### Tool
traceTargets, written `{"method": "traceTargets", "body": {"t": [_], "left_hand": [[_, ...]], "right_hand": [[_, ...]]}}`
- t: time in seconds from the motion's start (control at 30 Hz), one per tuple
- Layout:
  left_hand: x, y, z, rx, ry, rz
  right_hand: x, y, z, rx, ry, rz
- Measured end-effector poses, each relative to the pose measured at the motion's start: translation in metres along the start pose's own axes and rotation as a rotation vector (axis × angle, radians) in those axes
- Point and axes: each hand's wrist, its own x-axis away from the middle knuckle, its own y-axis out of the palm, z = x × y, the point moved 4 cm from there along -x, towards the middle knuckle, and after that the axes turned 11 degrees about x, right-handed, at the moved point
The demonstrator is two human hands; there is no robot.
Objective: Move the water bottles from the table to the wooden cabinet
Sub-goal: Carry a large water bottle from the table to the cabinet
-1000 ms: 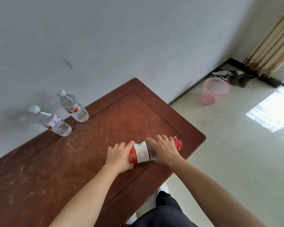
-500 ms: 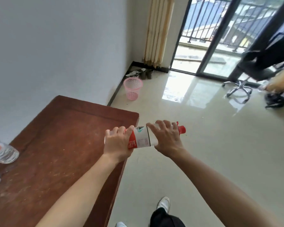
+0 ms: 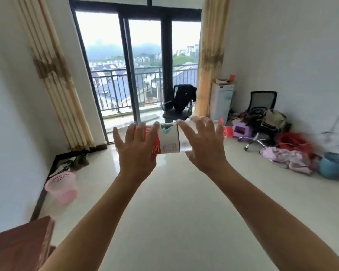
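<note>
Water bottle (image 3: 169,138) held sideways in mid-air, out in front at arm's length, red cap (image 3: 227,131) pointing right, red-and-white label facing the camera. Left hand (image 3: 136,151) wrapped around the bottle's base end, fingers curled over the top. Right hand (image 3: 203,142) cupped around the clear neck end, fingers spread but closed on the bottle. Both forearms stretched forward over a pale tiled floor (image 3: 174,212). Corner of the reddish-brown worktop (image 3: 22,245) at lower left, well apart from the bottle. Pink basket (image 3: 61,187) on the floor by the left wall. Glass balcony doors (image 3: 137,65) straight ahead. Office chairs and heaped clothes (image 3: 286,158) at right.
</note>
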Motion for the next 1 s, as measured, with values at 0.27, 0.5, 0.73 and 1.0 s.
{"method": "traceTargets", "body": {"t": [0.27, 0.5, 0.73, 1.0], "left_hand": [[-0.060, 0.048, 0.291, 0.297, 0.213, 0.119], [-0.067, 0.102, 0.526, 0.565, 0.452, 0.059], [-0.048, 0.155, 0.773, 0.858, 0.672, -0.033], [-0.055, 0.201, 1.051, 1.116, 0.848, -0.154]], "right_hand": [[0.112, -0.071, 0.278, 0.298, 0.219, 0.047], [0.248, -0.115, 0.456, 0.532, 0.477, -0.104], [0.390, -0.161, 0.616, 0.791, 0.705, -0.247], [0.493, -0.212, 0.812, 1.074, 0.864, -0.393]]}}
